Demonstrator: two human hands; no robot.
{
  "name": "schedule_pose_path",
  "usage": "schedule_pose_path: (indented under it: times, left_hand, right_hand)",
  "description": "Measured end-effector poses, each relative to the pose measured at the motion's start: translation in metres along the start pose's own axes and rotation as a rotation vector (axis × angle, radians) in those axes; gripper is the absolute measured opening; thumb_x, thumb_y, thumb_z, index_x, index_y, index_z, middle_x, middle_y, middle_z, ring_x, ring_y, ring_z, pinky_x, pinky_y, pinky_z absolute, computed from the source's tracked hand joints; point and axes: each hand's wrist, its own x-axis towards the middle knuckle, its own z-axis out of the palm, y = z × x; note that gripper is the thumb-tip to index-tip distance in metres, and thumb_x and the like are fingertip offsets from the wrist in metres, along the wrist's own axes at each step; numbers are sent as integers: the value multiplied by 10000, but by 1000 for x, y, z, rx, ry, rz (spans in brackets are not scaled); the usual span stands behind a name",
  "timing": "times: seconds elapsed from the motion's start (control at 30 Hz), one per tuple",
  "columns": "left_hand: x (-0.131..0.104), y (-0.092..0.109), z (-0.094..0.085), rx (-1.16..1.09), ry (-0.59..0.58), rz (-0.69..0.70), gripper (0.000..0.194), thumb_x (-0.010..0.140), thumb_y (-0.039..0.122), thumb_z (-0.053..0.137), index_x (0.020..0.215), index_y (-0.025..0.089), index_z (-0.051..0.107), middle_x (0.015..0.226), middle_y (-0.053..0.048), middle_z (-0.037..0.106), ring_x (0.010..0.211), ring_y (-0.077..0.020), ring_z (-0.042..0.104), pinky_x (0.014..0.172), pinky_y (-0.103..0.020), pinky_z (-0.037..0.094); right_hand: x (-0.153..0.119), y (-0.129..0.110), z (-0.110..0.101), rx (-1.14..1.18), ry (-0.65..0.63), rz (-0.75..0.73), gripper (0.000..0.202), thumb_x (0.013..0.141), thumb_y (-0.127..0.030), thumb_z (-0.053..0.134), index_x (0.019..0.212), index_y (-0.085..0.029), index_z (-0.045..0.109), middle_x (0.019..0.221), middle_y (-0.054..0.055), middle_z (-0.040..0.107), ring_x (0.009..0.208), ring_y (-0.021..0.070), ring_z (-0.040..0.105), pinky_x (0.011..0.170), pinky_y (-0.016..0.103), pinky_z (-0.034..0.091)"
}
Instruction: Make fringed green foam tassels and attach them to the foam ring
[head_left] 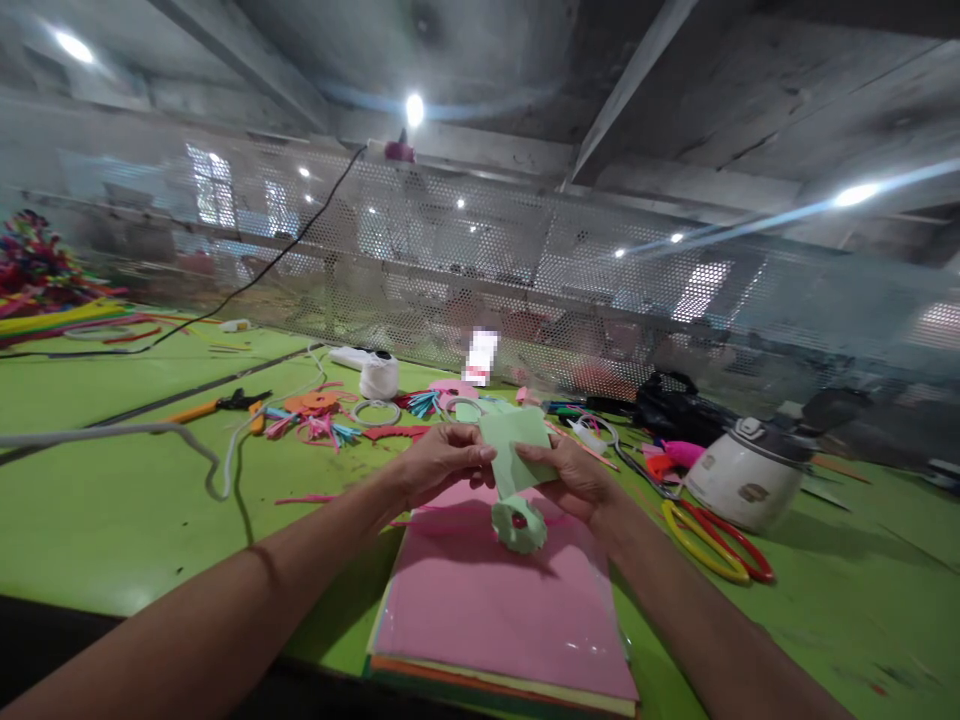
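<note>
Between my two hands is a light green paper piece (517,445), raised above a stack of coloured sheets (502,610) with pink on top. My left hand (448,462) pinches its left edge between thumb and fingers. On the right side, my right hand (571,470) grips the paper with the thumb over its front. A round green paper flower (531,538) with a scalloped rim and a dark red centre hangs just below; whether it is joined to the held paper I cannot tell. Thin pink strips (442,518) lie across the stack behind it.
Orange-handled pliers (217,404), a thread spool (379,376) and paper tassels (319,420) lie to the left. Scissors with yellow and red handles (709,545) and a white kettle-like container (750,475) stand right. A perforated metal screen (465,265) borders the green table's back.
</note>
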Motion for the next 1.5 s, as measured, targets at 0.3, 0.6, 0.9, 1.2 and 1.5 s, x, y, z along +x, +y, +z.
schedule_pose_path:
  times: [0.3, 0.6, 0.9, 1.2, 1.5]
  left_hand:
    - [-1, 1, 0, 27, -23, 41, 142, 712, 194, 721, 682, 103, 618, 599, -34, 628, 551, -99, 557, 549, -225, 384]
    - [0, 2, 2, 47, -12, 40, 164, 703, 207, 730, 646, 107, 614, 558, -19, 610, 524, -89, 547, 551, -216, 401]
    - [0, 2, 3, 54, 0, 23, 158, 707, 200, 725, 653, 108, 609, 560, -16, 611, 523, -86, 551, 546, -207, 400]
    - [2, 2, -2, 171, 88, 34, 172, 704, 227, 727, 658, 104, 616, 553, -3, 586, 524, -77, 525, 563, -209, 390]
    - [2, 2, -7, 182, 111, -27, 166, 644, 223, 761, 637, 104, 645, 552, -13, 602, 509, -77, 514, 542, -207, 380]
  right_hand:
    - [-2, -2, 4, 14, 3, 23, 318, 627, -184, 771, 915, -111, 657, 820, 109, 721, 746, 239, 671, 766, 401, 493]
    - [-1, 0, 3, 26, -59, 2, 331, 648, -182, 764, 952, -116, 652, 878, 121, 726, 773, 258, 676, 761, 425, 510]
    - [-4, -2, 5, 22, -62, 18, 346, 657, -176, 755, 986, -109, 671, 871, 126, 732, 793, 271, 681, 758, 416, 505]
    - [2, 3, 0, -21, -23, -46, 374, 625, -177, 772, 976, -116, 658, 923, 114, 721, 774, 228, 658, 762, 378, 501]
    - [-3, -8, -9, -87, -9, -50, 382, 636, -239, 770, 988, -152, 654, 922, 88, 716, 780, 208, 661, 727, 323, 501]
